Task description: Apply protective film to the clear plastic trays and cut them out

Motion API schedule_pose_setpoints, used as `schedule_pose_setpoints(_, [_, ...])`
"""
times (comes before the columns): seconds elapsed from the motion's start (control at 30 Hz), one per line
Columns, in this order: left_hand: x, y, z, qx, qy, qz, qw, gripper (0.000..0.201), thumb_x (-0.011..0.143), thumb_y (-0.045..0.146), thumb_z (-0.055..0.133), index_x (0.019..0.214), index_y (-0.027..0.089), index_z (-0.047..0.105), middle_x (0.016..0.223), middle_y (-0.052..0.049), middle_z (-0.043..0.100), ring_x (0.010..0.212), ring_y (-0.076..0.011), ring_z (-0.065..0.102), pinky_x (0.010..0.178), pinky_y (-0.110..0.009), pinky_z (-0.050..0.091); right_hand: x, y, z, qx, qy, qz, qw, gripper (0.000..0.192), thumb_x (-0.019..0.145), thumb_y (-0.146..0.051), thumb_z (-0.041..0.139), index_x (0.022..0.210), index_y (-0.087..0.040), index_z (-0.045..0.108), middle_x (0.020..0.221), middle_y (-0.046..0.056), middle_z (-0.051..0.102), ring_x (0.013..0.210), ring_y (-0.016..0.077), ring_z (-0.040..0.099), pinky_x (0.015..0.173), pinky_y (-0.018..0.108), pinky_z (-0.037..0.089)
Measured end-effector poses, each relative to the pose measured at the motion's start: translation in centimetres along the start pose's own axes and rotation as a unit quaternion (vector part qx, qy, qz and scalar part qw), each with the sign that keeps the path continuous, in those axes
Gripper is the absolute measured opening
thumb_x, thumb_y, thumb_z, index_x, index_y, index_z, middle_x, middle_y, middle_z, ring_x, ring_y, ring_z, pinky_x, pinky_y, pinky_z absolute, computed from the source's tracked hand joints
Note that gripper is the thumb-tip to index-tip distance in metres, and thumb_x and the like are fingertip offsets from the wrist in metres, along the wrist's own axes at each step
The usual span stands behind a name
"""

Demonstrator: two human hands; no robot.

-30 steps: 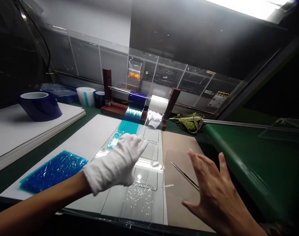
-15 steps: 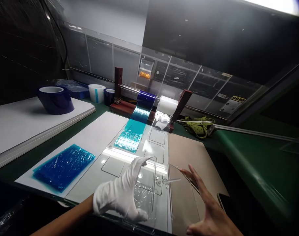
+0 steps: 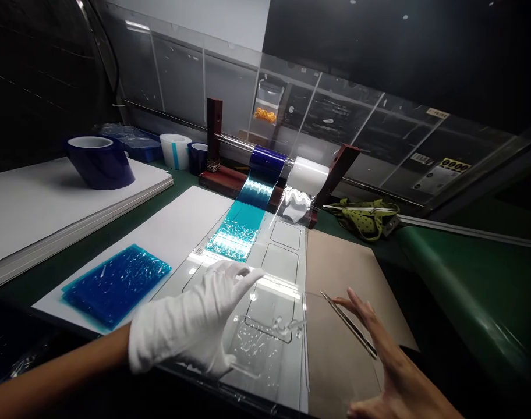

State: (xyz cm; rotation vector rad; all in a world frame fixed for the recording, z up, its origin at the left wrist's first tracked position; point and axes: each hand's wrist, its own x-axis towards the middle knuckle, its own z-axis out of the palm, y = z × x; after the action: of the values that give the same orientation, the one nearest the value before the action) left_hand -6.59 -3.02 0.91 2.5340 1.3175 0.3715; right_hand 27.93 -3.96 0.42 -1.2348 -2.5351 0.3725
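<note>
My left hand [image 3: 191, 317], in a white glove, has its thumb and fingertips spread around the edges of a clear plastic panel [image 3: 252, 343]. My bare right hand [image 3: 390, 355] grips the edges of a clear panel [image 3: 335, 349] at right, between fingers and thumb. A pair of metal tweezers [image 3: 350, 326] lies along the inside of that hand. A small clear runner-like piece [image 3: 287, 326] sits between the two panels; I cannot tell whether it joins them. Both panels are over the work surface, and their outlines are faint.
Ahead, a dark red stand [image 3: 215, 137] carries a blue film roll [image 3: 268, 158] and a clear film roll [image 3: 309, 174]. Blue film sheets [image 3: 117, 288] lie at left. A large tape roll [image 3: 100, 166] rests on stacked white boards [image 3: 38, 215]. A green spotted pouch [image 3: 361, 221] lies at right.
The view has shifted slightly. My left hand has moved left and turned, tilting its panel. My right hand has moved a little right, and its tweezers show more clearly.
</note>
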Motion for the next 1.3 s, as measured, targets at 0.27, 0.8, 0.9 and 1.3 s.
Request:
schedule_pose_setpoints(0.27, [1.6,0.8,7.2,0.071,0.186,-0.218,0.955,0.125,0.052,0.070,0.065,0.147,0.013,0.005,0.131,-0.023,0.034,0.117,-0.0470,0.042,0.095,-0.066,0.038,1.9,4.1,1.4,-0.029,0.119,0.154,0.981,0.119,0.072,-0.051,0.072,0.152,-0.021,-0.011,0.148,0.017,0.037,0.141,0.0389,0.028,0.110,0.069,0.014])
schedule_pose_setpoints(0.8, [-1.5,1.6,10.3,-0.086,0.203,-0.202,0.954,0.121,0.053,0.052,0.070,0.150,0.020,0.004,0.146,-0.017,0.035,0.131,-0.0414,0.041,0.103,-0.056,0.045,5.9,15.7,5.1,-0.041,0.057,0.248,0.966,0.072,0.078,-0.060,0.059,0.135,-0.022,0.040,0.136,0.014,0.047,0.130,0.0328,0.042,0.102,0.054,0.036])
schedule_pose_setpoints(0.9, [-1.9,1.6,10.1,-0.139,0.190,-0.173,0.956,0.120,0.053,0.050,0.072,0.150,0.025,0.007,0.145,-0.015,0.039,0.127,-0.0414,0.045,0.102,-0.055,0.046,3.4,13.2,5.9,-0.053,0.059,0.276,0.958,0.030,0.089,-0.049,0.047,0.094,-0.022,0.059,0.100,0.009,0.061,0.100,0.0300,0.058,0.088,0.050,0.043])
schedule_pose_setpoints(1.3, [-2.4,2.0,10.7,-0.201,0.123,-0.098,0.967,0.071,0.081,0.017,0.051,0.146,0.031,0.028,0.125,-0.005,0.054,0.115,-0.0262,0.057,0.101,-0.039,0.049,-0.7,-1.9,6.2,0.224,0.116,0.275,0.928,0.032,0.100,-0.043,0.030,0.112,-0.023,0.051,0.067,-0.003,0.049,0.059,0.0135,0.051,0.057,0.024,0.043])
